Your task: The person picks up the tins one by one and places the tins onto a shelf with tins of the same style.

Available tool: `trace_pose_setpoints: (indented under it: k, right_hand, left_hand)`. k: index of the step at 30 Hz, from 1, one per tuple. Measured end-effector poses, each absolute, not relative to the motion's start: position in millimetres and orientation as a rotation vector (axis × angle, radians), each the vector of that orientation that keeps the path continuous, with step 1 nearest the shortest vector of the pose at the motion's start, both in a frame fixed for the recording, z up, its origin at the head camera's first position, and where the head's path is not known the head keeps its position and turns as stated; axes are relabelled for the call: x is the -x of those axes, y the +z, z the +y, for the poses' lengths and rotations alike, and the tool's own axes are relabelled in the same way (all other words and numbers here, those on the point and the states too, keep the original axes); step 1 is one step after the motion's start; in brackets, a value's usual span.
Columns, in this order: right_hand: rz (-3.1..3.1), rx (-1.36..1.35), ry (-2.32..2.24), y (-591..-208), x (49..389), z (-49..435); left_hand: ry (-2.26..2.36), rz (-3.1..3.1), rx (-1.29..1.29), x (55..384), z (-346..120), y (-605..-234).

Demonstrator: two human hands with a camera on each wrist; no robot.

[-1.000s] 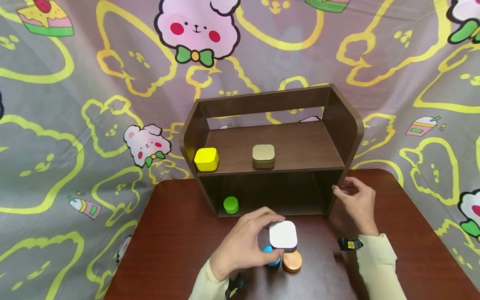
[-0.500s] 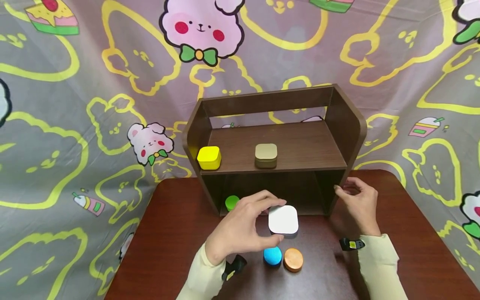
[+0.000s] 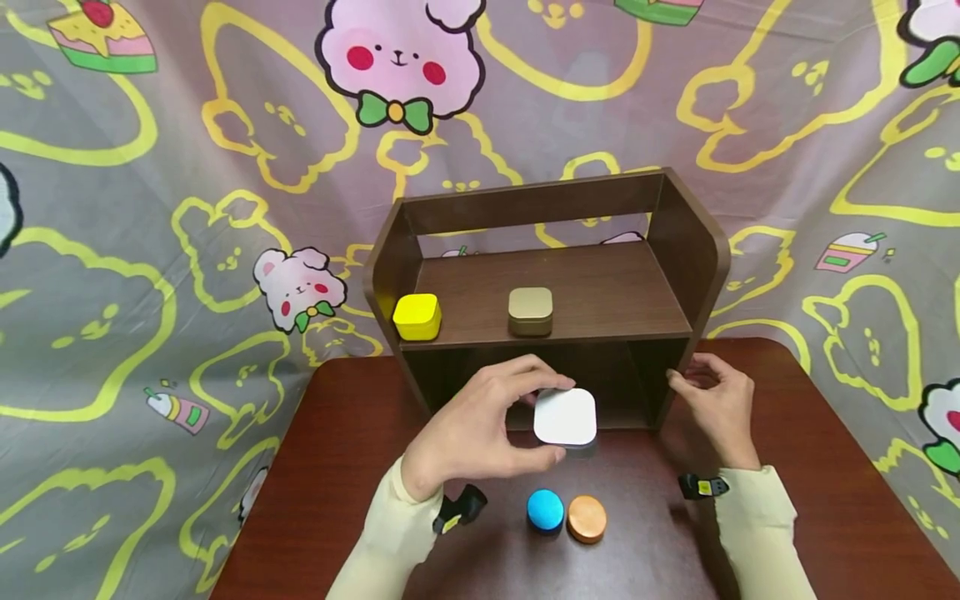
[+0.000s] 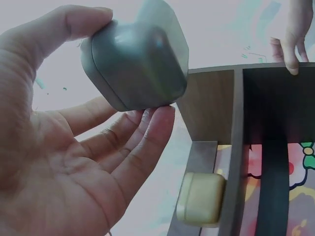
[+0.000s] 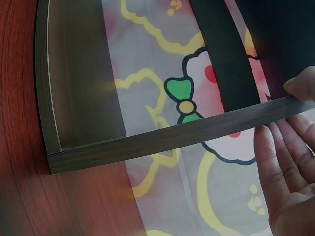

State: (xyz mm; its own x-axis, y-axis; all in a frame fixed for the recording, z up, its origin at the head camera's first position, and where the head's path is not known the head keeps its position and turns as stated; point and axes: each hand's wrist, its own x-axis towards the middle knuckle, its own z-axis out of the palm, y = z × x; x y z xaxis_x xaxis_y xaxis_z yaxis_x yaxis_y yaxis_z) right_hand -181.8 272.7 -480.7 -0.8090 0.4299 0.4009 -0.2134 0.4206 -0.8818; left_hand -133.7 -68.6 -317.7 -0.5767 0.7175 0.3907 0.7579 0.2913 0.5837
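My left hand (image 3: 480, 425) grips a rounded square tin with a white top (image 3: 566, 417) between thumb and fingers, raised in front of the shelf's lower compartment. In the left wrist view the tin (image 4: 140, 59) shows dark, glossy sides. My right hand (image 3: 716, 404) pinches the right side panel of the brown two-tier shelf (image 3: 555, 267); in the right wrist view the thumb lies on the inner face of the panel (image 5: 162, 130) and the fingers on the outer. A yellow tin (image 3: 417, 317) and a khaki tin (image 3: 530, 312) stand on the upper tier.
Below the held tin, a blue round tin (image 3: 545, 511) and an orange round tin (image 3: 587, 520) sit side by side on the reddish-brown table (image 3: 315, 475). Behind the shelf hangs a cartoon-printed cloth (image 3: 247, 108).
My left hand has lifted the white-topped tin away from the blue and orange tins, forward toward the shelf. It now hides the green round tin in the lower compartment. The right hand stays put.
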Motion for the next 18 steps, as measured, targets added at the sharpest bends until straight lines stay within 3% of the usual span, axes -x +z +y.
trace_pose_setpoints:
  k: [18]
  right_hand:
    - [-2.105,0.174,1.398,-483.6,183.6,276.1]
  left_hand:
    - [-1.079,-2.438,1.441,157.8,-58.5,-281.2]
